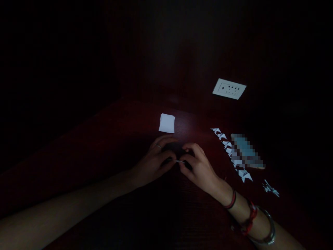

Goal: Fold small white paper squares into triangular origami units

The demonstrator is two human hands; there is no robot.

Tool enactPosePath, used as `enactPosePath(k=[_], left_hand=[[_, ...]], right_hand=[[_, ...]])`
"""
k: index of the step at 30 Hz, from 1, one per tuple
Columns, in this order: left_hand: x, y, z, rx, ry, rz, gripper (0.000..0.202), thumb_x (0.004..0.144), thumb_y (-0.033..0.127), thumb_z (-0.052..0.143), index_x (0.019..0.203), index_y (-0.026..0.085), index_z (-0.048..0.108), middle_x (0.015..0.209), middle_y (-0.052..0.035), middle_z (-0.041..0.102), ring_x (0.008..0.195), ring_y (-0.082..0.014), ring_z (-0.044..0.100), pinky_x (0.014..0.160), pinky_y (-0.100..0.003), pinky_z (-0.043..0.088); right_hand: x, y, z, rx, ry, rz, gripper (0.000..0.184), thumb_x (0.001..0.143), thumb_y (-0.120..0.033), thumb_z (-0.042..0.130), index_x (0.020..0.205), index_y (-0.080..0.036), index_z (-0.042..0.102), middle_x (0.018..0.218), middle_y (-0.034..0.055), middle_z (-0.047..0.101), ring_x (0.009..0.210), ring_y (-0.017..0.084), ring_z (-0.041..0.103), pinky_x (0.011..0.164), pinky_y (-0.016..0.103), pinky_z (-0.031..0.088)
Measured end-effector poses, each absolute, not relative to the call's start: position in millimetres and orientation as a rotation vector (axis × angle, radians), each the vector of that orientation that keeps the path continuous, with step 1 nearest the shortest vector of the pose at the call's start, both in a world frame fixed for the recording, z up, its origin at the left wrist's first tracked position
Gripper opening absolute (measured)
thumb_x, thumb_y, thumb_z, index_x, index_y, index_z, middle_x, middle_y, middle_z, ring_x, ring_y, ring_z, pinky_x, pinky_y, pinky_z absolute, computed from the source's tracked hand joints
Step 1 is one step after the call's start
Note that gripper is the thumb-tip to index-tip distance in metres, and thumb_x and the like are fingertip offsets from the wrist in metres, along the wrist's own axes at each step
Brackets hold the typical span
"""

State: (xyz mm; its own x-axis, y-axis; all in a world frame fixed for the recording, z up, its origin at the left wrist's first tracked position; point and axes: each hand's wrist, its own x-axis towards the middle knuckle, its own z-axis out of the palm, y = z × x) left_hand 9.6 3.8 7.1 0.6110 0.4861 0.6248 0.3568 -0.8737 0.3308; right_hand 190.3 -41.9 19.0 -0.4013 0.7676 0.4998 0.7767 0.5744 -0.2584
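Note:
Between my two hands is a small piece of paper, seen nearly edge-on as a thin pale line. My left hand, with a ring on one finger, pinches its left end between thumb and index finger. The thumb and index finger of my right hand grip the other end, with the remaining fingers curled above. A small stack of white square paper sheets lies just beyond my hands. To the right runs a row of several small folded white paper figures. The room is dim, so the paper's folds are hard to see.
A phone-like flat device, blurred out, lies beside the folded figures. Thin white scraps sit nearer on the right. A white wall socket is behind the dark red tabletop.

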Motion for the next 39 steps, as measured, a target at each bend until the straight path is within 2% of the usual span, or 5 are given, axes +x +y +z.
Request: enactPosePath(k=[15,19,26,33,39], left_hand=[[6,7,6,2.66,0.768,1.089,0.009,0.079,0.013,0.051,0.082,0.019,0.057,0.125,-0.0037,0.037,0.121,-0.0238,0.025,0.098,-0.045,0.028],[4,8,7,2.649,0.777,1.129,0.007,0.078,0.014,0.053,0.077,0.019,0.058,0.124,-0.0027,0.038,0.12,-0.0242,0.026,0.097,-0.046,0.029],[3,8,9,2.696,0.677,1.119,0.008,0.079,0.014,0.053,0.075,0.019,0.059,0.12,-0.0024,0.039,0.12,-0.0221,0.027,0.097,-0.043,0.03],[0,14,9,2.757,0.696,1.128,0.007,0.079,0.016,0.055,0.082,0.02,0.06,0.121,-0.0029,0.039,0.119,-0.0227,0.028,0.097,-0.043,0.03],[-5,19,9,2.949,0.507,0.801,0.012,0.081,0.017,0.053,0.088,0.022,0.061,0.121,-0.0039,0.042,0.118,-0.0225,0.031,0.096,-0.04,0.031]], right_hand=[[202,-37,23,-1.18,-2.253,0.123,0.019,0.076,-0.008,0.046,0.087,-0.017,0.059,0.101,0.0076,0.045,0.098,0.02,0.044,0.083,0.035,0.04],[205,-37,22,-1.137,-2.2,0.155,0.021,0.077,-0.017,0.052,0.097,-0.017,0.057,0.1,0.0077,0.045,0.098,0.02,0.044,0.083,0.035,0.041],[201,-39,20,-1.14,-2.358,-0.072,0.013,0.079,-0.013,0.048,0.083,-0.016,0.06,0.098,0.0072,0.05,0.093,0.02,0.044,0.079,0.034,0.037],[202,-39,24,-1.161,-2.369,-0.167,0.015,0.082,-0.014,0.043,0.084,-0.015,0.058,0.094,0.0077,0.054,0.089,0.019,0.045,0.074,0.033,0.035],[204,-37,20,-1.097,-2.651,-0.128,0.017,0.084,-0.016,0.042,0.084,-0.017,0.059,0.081,0.0046,0.059,0.079,0.017,0.05,0.08,0.034,0.03]])
